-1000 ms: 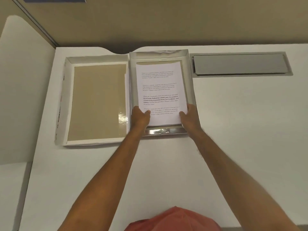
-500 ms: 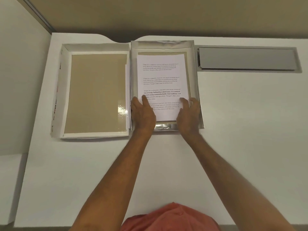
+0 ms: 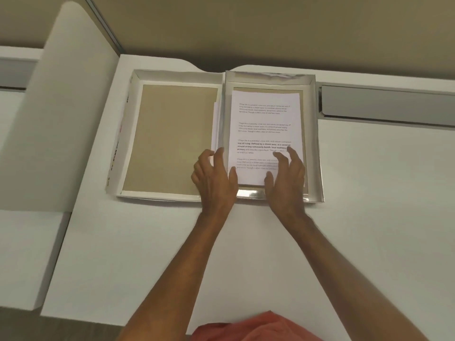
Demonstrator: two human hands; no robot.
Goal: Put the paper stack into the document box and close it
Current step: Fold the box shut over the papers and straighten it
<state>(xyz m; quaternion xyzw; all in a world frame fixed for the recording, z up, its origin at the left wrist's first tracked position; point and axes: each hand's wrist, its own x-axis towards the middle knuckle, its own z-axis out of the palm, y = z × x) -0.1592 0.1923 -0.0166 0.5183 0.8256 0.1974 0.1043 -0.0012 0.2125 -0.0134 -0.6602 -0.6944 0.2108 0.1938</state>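
The paper stack (image 3: 266,119), white sheets with printed text, lies flat inside the silver-walled box half (image 3: 314,143) on the right. The box's other half, the lid (image 3: 170,139), lies open to the left with its tan inside facing up. My left hand (image 3: 214,175) hovers over the seam between the two halves, fingers spread, thumb at the stack's near left corner. My right hand (image 3: 286,178) rests over the stack's near right corner with fingers apart. Neither hand grips anything.
The box sits at the far side of a white desk (image 3: 369,217). A grey metal cable-tray cover (image 3: 386,104) is set into the desk to the right. A white partition panel (image 3: 61,119) stands at the left, a beige wall behind.
Both hands have let go of the stack, which now lies in the box. My left hand has drifted left toward the lid; fingers of both hands have lifted and spread.
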